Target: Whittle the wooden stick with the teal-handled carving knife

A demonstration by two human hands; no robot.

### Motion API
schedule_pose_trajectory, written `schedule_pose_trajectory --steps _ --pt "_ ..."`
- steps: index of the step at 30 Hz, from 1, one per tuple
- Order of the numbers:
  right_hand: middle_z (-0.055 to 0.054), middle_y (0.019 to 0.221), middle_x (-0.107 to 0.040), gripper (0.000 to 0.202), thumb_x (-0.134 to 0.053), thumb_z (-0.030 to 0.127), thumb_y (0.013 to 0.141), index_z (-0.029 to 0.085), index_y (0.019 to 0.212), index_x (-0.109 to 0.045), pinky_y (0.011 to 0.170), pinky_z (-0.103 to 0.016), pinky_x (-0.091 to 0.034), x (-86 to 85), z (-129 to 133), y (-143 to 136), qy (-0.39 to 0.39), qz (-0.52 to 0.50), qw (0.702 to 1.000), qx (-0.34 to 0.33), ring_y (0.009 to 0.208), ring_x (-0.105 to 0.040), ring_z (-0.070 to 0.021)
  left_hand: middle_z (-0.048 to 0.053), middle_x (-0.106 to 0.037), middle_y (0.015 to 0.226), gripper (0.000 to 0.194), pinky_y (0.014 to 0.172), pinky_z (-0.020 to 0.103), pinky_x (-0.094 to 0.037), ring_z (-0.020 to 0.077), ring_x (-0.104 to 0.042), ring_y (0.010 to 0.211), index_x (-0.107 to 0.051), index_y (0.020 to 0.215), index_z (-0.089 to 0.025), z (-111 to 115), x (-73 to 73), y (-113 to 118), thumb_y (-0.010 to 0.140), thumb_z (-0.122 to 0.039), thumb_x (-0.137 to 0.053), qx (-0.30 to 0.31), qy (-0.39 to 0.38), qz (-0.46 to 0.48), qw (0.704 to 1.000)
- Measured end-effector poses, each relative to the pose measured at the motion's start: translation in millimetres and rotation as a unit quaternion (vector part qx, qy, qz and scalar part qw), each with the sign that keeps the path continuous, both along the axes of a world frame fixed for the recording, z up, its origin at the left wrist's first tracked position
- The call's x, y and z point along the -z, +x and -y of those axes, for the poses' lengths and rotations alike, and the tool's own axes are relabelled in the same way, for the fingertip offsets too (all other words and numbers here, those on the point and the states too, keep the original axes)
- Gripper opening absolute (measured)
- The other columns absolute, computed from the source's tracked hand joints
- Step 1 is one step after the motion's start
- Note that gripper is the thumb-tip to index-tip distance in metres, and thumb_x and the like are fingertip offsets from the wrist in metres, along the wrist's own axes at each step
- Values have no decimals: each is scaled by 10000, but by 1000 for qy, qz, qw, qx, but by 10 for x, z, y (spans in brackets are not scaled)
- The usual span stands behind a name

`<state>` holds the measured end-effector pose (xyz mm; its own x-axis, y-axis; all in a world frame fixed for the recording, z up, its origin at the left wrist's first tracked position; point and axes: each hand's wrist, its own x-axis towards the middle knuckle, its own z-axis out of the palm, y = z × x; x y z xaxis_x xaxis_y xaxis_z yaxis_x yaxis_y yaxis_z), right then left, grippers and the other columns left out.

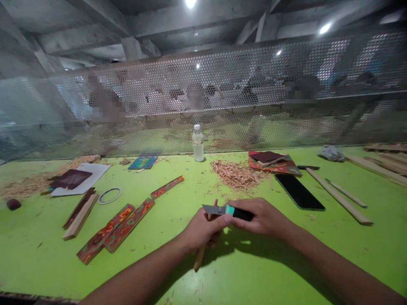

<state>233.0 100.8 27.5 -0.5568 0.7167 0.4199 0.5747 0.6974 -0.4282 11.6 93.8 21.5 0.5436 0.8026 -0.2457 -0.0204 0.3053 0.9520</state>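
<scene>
My left hand [203, 228] is closed around a thin wooden stick [199, 257], whose two ends show above and below the fist. In my right hand [263, 216] is a utility knife [240, 212] with a black handle and a teal collar. Its blade points left and lies across the stick, close over my left hand; whether it touches the wood I cannot tell. My left thumb rests near the knife's collar. Just beyond both hands lies a heap of wood shavings [238, 174] on the green table [254, 271].
A bottle [198, 146] stands by the perforated screen [152, 97]. Patterned strips [130, 224], a wooden block [80, 217], a ring [110, 195] and sandpaper [71, 178] lie left. A phone [299, 192], a hammer [340, 197] and wooden sticks [378, 169] lie right.
</scene>
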Motion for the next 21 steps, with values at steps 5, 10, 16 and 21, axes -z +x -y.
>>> schedule_pose_trajectory --steps 5,10,16,21 --pt "-97 1036 -834 325 -610 414 986 202 1192 -745 714 -272 -571 77 -1 14 37 2 999 14 854 -799 -228 -128 -346 474 630 362 185 -218 52 -242 401 -425 709 -247 7 -35 -23 682 -745 -810 8 -8 -7 1000" --pt "-104 1054 -830 320 -596 378 1003 201 1236 -726 724 -292 -595 89 55 -66 85 5 996 38 880 -802 -242 -128 -336 472 634 360 191 -199 52 -232 391 -408 694 -250 16 -54 -18 706 -770 -769 0 -10 -9 1000" --pt "-90 988 -824 347 -554 458 1029 200 1172 -736 714 -313 -588 44 67 -151 61 -70 987 131 797 -777 -240 -126 -297 475 654 341 185 -204 43 -221 375 -358 637 -250 31 -57 5 773 -806 -676 4 -8 2 1000" --pt "-53 910 -811 333 -592 502 999 230 1113 -747 680 -316 -570 -10 -27 -8 23 -82 982 171 720 -743 -225 -135 -345 496 617 324 169 -238 49 -253 359 -389 751 -259 5 -10 15 775 -803 -679 1 5 15 1000"
